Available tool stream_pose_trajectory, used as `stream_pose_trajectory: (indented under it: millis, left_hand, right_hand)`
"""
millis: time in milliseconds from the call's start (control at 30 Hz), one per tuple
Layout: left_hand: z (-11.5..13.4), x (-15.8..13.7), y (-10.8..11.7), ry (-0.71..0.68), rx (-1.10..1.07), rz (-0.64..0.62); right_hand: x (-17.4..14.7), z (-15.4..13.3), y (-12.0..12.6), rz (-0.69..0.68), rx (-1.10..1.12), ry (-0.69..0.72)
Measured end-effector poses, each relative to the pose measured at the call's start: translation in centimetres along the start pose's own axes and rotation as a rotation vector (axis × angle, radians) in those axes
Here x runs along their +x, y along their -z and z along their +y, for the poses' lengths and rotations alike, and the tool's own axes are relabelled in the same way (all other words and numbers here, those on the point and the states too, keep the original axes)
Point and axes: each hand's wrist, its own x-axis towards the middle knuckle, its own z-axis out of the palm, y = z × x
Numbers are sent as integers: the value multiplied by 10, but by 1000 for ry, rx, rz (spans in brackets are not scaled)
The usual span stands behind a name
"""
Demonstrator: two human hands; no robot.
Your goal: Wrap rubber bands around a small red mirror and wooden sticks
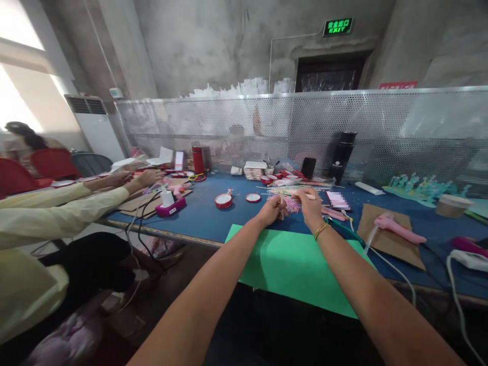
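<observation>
My left hand is closed around a short pale wooden stick, held roughly upright. Close beside it, my right hand, with a gold bracelet at the wrist, pinches another pale stick-like piece; its far end is too small to make out. Pink and white strands lie on the table between and behind both hands. A green sheet spreads under my forearms at the front edge.
Left of my hands sit red-rimmed round tins. A pink glue gun rests on cardboard at right, its cord trailing forward. A black bottle and red bottle stand behind. A co-worker's yellow sleeves reach in from the left.
</observation>
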Motion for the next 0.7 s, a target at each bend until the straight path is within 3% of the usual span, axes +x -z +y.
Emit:
stream_pose_trajectory:
  millis: [233, 433, 700]
  left_hand:
    - [2, -1, 0, -3, -18, -21]
    - [2, -1, -1, -1, -5, -10]
    - [3, -2, -1, -1, -32, -35]
  right_hand:
    - [-1, 3, -1, -71, 19, -13]
    - [0, 0, 0, -2, 17, -15]
    - [-1, 1, -1, -49, 21, -31]
